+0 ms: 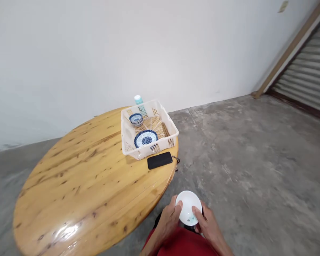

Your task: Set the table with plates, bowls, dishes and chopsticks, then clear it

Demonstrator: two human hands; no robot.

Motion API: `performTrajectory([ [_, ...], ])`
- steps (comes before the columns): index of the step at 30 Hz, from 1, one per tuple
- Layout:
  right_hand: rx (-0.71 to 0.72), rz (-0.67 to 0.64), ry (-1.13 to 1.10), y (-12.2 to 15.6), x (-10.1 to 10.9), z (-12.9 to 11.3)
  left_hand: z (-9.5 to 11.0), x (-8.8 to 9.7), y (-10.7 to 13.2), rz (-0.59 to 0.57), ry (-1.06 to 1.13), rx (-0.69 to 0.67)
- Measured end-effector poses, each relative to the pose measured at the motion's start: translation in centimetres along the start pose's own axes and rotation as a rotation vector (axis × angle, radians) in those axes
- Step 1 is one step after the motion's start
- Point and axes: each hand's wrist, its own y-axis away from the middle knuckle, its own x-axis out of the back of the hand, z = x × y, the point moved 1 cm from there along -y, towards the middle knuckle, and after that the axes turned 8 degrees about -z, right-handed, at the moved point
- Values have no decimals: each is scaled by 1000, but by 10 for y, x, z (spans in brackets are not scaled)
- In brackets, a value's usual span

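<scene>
A small white bowl (pixel 187 204) is held between both hands, just off the table's right edge and above the floor. My left hand (pixel 169 217) grips its left rim with the thumb over the edge. On the opposite side my right hand (pixel 206 221) clasps the rim, thumb inside the bowl. Greenish marks show low on the inner wall. The fingers beneath the bowl are mostly hidden.
On the round wooden table (pixel 90 185) stands a white plastic basket (pixel 134 151). It contains stacked blue-patterned bowls (pixel 136 120), a blue-and-white plate (pixel 146 138) and chopsticks (pixel 165 130). A black phone (pixel 160 160) lies before it; a light-blue bottle (pixel 138 100) stands behind.
</scene>
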Motion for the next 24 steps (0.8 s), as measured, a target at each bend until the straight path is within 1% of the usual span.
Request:
performTrajectory([
  [3,13,-50,-14,-11,8,-8,13,5,-3,-28,-16,-15],
  [6,33,-77,-37,-25,13,-23,24,16,-15,-38,-26,-56],
  [10,42,-60,-54,-48,23,-51,40,33,-37,-10,-16,-104],
  [12,47,-55,-65,-61,29,-69,51,45,-48,-14,11,-115],
  [14,66,-51,-67,-76,35,-92,63,63,-58,-23,28,-159],
  [17,115,-71,-54,-102,37,-132,81,99,-68,-10,6,-242],
  [20,175,-116,-39,-131,30,-174,93,139,-78,5,-10,-297],
  [24,225,-189,-20,-169,13,-227,102,189,-100,-8,73,-336],
])
